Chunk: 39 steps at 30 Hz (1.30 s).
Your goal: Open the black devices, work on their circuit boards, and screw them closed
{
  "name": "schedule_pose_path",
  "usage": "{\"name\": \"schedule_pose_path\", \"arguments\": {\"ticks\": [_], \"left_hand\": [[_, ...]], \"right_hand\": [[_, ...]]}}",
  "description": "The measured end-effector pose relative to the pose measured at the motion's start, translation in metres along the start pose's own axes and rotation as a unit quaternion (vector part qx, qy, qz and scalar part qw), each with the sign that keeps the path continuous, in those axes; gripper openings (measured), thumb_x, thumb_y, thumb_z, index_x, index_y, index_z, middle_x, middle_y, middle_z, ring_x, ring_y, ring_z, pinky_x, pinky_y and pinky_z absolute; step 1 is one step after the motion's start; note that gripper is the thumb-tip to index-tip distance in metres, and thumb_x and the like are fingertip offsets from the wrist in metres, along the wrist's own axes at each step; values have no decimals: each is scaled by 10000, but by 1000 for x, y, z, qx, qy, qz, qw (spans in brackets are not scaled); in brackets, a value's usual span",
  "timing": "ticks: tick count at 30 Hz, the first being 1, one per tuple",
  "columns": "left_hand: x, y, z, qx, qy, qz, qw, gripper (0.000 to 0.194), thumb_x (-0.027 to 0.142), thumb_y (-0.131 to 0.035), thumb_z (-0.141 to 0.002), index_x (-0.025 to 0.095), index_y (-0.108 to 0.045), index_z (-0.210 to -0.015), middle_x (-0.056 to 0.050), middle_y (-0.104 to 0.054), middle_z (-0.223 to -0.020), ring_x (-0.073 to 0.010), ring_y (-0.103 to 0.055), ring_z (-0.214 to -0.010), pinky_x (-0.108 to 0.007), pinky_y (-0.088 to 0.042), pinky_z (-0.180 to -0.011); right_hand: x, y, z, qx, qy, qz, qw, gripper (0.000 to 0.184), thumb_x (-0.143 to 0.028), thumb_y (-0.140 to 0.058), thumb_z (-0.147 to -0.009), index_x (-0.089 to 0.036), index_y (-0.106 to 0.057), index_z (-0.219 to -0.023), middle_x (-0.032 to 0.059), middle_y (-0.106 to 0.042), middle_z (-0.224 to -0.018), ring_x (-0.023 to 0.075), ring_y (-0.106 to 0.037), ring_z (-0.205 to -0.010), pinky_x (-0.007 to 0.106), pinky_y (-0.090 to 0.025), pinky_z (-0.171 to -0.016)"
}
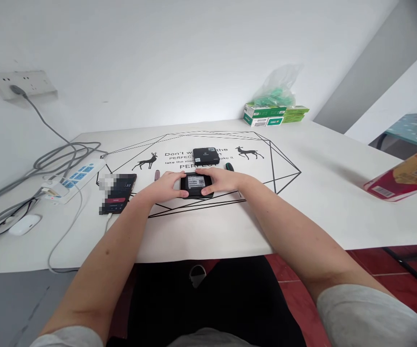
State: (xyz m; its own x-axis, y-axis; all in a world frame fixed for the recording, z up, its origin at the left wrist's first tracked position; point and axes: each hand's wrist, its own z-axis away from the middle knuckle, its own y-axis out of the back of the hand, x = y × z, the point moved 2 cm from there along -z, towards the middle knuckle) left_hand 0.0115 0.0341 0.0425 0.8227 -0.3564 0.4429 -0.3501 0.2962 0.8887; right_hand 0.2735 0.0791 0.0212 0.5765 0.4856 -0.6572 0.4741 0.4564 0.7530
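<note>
A small black box (195, 183) with a white label on top lies on the white table (320, 193). My left hand (165, 187) grips its left side and my right hand (220, 180) grips its right side, fingers curled around the edges. Just behind it sits a second black box (206, 155). A small dark object (229, 167) lies to the right of my right hand, and a thin pinkish stick (156, 175) lies left of the boxes.
A black phone (118, 193) lies left of my hands. A power strip (73, 179) with grey cables, a white mouse (24, 224) and a wall socket (20, 84) are at far left. Green boxes (266, 115) stand at the back, a red-yellow packet (403, 176) at right.
</note>
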Motion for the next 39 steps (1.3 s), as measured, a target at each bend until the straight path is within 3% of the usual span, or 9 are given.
{"name": "schedule_pose_path", "arguments": {"ticks": [7,18,21,23,26,28,31,35,39], "left_hand": [[8,4,0,-1,5,-52,999,771,589,-722,-896,265,-587,-1583,-122,-533,-1707,-408,-390,-1612,-574,-349,-1288],[7,3,-1,2,-7,-54,999,776,617,-727,-886,277,-595,-1572,-103,-577,-1668,-407,-399,-1586,-600,-285,-1309],[-1,2,-2,15,-25,-50,998,827,633,-714,-912,267,-534,-1631,-104,-554,-1687,-389,-372,-1601,-569,-316,-1304],[-9,3,-4,47,-19,-57,997,823,601,-669,-974,239,-466,-1685,-122,-548,-1686,-370,-367,-1605,-523,-374,-1274],[-21,4,-11,138,30,-120,983,580,333,-502,-1080,205,-520,-1645,-140,-600,-1625,-356,-431,-1547,-520,-390,-1245],[-28,3,-16,175,64,-175,967,510,208,-443,-1068,194,-632,-1542,-164,-658,-1541,-380,-479,-1474,-561,-383,-1218],[-33,-3,-21,156,63,-208,964,472,181,-435,-1049,235,-739,-1405,-173,-711,-1435,-408,-507,-1398,-603,-389,-1161],[-37,-6,-22,136,54,-214,966,478,205,-406,-1047,242,-786,-1335,-193,-719,-1383,-430,-509,-1351,-628,-379,-1123],[-39,-6,-23,143,61,-210,965,486,234,-404,-1037,243,-809,-1306,-200,-722,-1364,-441,-495,-1343,-649,-364,-1121]], "right_hand": [[1,3,-2,-10,-18,48,999,1124,-736,-881,-747,-260,-496,-1690,141,-570,-1695,452,-537,-1559,610,-431,-1307],[0,0,2,-38,-33,54,997,1130,-734,-818,-816,-253,-388,-1743,105,-377,-1818,410,-409,-1667,583,-329,-1386],[-4,3,1,27,5,79,996,1002,-681,-841,-814,-204,-541,-1643,151,-481,-1759,412,-459,-1631,579,-370,-1357],[-5,14,4,138,-3,116,984,777,-624,-815,-859,-189,-671,-1487,179,-628,-1621,405,-567,-1527,568,-452,-1286],[4,37,14,319,-161,147,922,474,-548,-692,-961,-197,-706,-1279,187,-745,-1342,355,-723,-1219,507,-597,-1023],[16,46,20,320,-268,156,895,489,-616,-674,-953,-212,-676,-1227,195,-748,-1278,361,-733,-1118,499,-605,-901],[35,46,23,227,-342,133,902,535,-625,-911,-715,-222,-673,-972,182,-768,-1028,377,-732,-960,497,-597,-791],[40,44,17,235,-307,88,918,415,-517,-923,-706,-243,-625,-795,124,-716,-789,341,-703,-827,495,-588,-771],[24,49,15,437,-168,-47,882,301,-487,-725,-864,-245,-627,-1013,91,-745,-958,297,-712,-926,491,-593,-906]]}}
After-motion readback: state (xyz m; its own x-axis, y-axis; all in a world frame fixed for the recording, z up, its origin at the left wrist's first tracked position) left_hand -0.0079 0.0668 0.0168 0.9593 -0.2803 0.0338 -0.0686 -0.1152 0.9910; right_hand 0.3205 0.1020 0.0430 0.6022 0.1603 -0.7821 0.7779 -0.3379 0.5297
